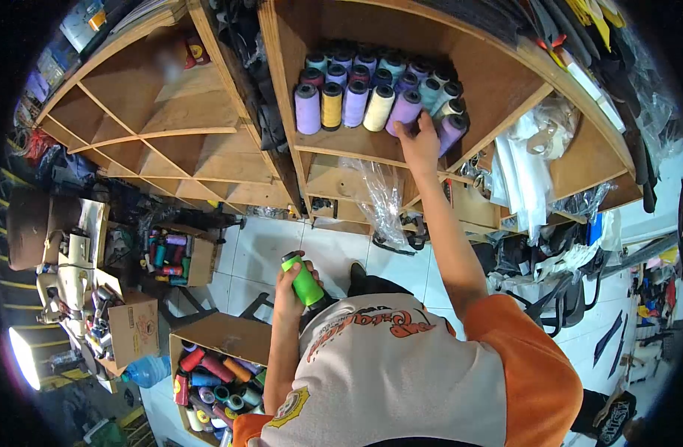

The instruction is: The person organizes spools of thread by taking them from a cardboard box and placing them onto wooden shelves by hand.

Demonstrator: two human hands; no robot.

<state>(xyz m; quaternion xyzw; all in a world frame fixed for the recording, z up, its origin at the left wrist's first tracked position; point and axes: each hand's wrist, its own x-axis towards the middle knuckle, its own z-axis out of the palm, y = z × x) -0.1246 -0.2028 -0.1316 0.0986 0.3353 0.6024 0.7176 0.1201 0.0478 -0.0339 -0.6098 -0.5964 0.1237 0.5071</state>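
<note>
In the head view, my left hand (286, 294) is wrapped around a bright green thread spool (306, 286) with a dark cap, held low near my body. My right hand (420, 145) reaches up into a wooden shelf compartment, its fingers and thumb closed around the lower part of a purple thread spool (405, 109) in the front row. Beside it stand a cream spool (379, 109), a lilac spool (354, 104) and a yellow spool (331, 106). Another purple spool (452, 132) is to the right of my hand. Several more spools stand upright in rows behind.
A cardboard box (233, 337) of mixed spools sits at lower left, with another box of spools (200, 261) beyond it. A sewing machine (73, 261) stands at far left. Plastic wrap (379, 195) hangs below the shelf. A dark chair (569, 298) is on the right.
</note>
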